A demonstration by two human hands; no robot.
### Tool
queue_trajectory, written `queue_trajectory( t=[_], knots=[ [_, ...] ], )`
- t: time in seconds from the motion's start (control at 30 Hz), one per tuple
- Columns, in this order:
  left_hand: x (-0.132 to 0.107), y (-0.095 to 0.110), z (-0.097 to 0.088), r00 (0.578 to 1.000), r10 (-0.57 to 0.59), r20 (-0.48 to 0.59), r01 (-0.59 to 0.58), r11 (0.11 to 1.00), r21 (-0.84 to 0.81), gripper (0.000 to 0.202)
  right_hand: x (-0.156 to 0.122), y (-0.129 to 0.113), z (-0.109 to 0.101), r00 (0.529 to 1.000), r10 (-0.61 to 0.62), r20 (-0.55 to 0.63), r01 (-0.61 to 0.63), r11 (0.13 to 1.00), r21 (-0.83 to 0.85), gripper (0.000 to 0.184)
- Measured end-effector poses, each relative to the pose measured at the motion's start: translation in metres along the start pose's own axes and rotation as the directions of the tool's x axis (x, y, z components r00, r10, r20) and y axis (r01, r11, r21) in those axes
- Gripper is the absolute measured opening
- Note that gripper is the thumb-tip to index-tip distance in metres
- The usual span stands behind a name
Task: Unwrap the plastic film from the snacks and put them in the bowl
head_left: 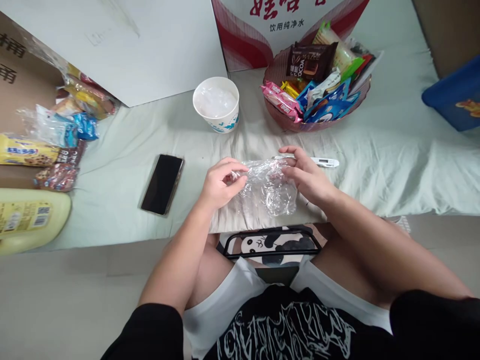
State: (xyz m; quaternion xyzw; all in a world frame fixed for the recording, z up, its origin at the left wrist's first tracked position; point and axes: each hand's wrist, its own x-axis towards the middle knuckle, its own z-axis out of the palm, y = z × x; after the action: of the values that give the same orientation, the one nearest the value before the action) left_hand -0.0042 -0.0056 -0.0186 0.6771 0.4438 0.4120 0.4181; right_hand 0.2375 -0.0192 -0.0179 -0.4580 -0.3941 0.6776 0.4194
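Observation:
Both of my hands hold a crumpled clear plastic wrap [268, 192] just above the front edge of the pale green sheet. My left hand [221, 182] pinches its left side with curled fingers. My right hand [305, 175] grips the right side, fingers bent over the film. A white digital thermometer [324, 161] lies on the sheet just behind my right hand.
A black phone [162, 183] lies left of my hands. Behind stand a white paper cup [216, 104] and a reddish bowl [277, 120] full of wrapped snacks. More snack packets [56, 130] lie at the far left, a blue box [455, 97] at far right.

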Motion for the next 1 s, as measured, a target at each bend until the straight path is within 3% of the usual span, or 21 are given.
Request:
queue_trajectory(
  t=[0.13, 0.27, 0.33, 0.4, 0.5, 0.6, 0.67, 0.77, 0.9, 1.0],
  knots=[
    [-0.002, -0.003, -0.001, 0.984, -0.178, -0.028, 0.163, 0.943, -0.289, 0.045, 0.000, -0.003, 0.000, 0.998, 0.042, 0.048, -0.038, 0.997, -0.067, 0.059],
    [-0.001, -0.003, 0.000, 0.940, -0.312, 0.136, 0.336, 0.784, -0.522, 0.075, 0.000, -0.003, 0.000, 0.999, -0.002, 0.040, 0.006, 0.995, -0.096, 0.050],
    [-0.001, -0.002, 0.003, 0.910, -0.332, 0.250, 0.415, 0.737, -0.533, 0.068, 0.000, -0.004, 0.000, 0.999, -0.050, 0.005, 0.050, 0.995, -0.081, 0.050],
    [-0.001, 0.000, 0.009, 0.890, -0.347, 0.296, 0.453, 0.752, -0.478, 0.047, -0.001, -0.005, 0.000, 0.995, -0.091, -0.038, 0.089, 0.995, -0.034, 0.049],
    [-0.003, 0.003, 0.016, 0.910, -0.362, 0.203, 0.413, 0.844, -0.343, 0.031, -0.001, -0.006, 0.001, 0.995, -0.100, -0.029, 0.101, 0.994, 0.047, 0.051],
    [-0.005, 0.005, 0.020, 0.931, -0.338, 0.135, 0.362, 0.896, -0.256, 0.030, -0.001, -0.004, 0.001, 0.995, -0.062, 0.084, 0.064, 0.998, -0.015, 0.053],
    [-0.006, 0.005, 0.020, 0.936, -0.327, 0.126, 0.349, 0.905, -0.241, 0.031, -0.001, -0.002, 0.001, 0.992, -0.022, 0.128, 0.039, 0.990, -0.135, 0.041],
    [-0.006, 0.004, 0.014, 0.933, -0.336, 0.125, 0.358, 0.899, -0.254, 0.035, -0.001, -0.002, -0.001, 0.996, -0.026, 0.090, 0.048, 0.965, -0.257, 0.023],
    [-0.004, 0.003, 0.005, 0.897, -0.364, 0.253, 0.420, 0.878, -0.227, 0.039, -0.002, -0.002, -0.003, 0.995, -0.085, 0.043, 0.094, 0.940, -0.329, 0.018],
    [-0.002, 0.002, 0.001, 0.913, -0.359, 0.193, 0.404, 0.857, -0.319, 0.039, -0.003, -0.002, -0.003, 0.996, -0.058, 0.065, 0.077, 0.941, -0.331, 0.023]
  ],
)
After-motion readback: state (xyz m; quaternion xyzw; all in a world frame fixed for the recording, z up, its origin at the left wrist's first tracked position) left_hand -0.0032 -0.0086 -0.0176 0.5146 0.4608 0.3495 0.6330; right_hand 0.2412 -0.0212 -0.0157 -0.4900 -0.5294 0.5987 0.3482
